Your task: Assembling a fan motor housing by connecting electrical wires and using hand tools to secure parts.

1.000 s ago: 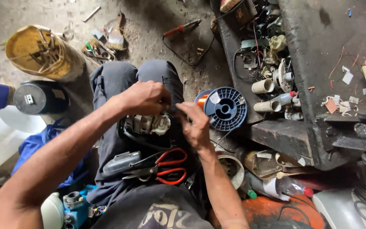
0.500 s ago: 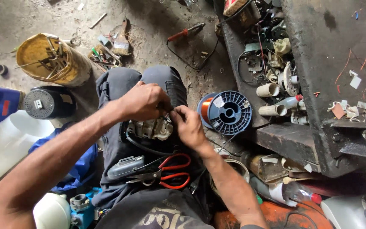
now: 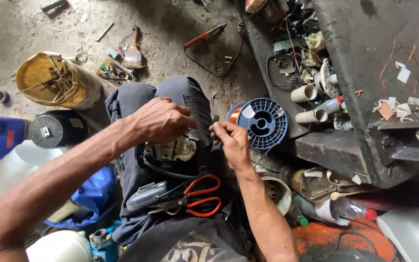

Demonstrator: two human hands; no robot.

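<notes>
Resting on the person's lap, a small pale motor part [image 3: 170,149] sits under the left hand [image 3: 160,119], whose fingers curl down over its top edge. Just beside it, the right hand [image 3: 231,140] pinches something too thin to make out. Red-handled scissors [image 3: 197,196] lie near, a blue wire spool [image 3: 263,122] crowds the right knee, leaving little free room.

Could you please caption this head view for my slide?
Left hand steadies a small motor on the lap; right hand pinches beside it.

Glossy blue plastic spool [image 3: 260,122] — rough, matt concrete floor [image 3: 20,29].
</notes>
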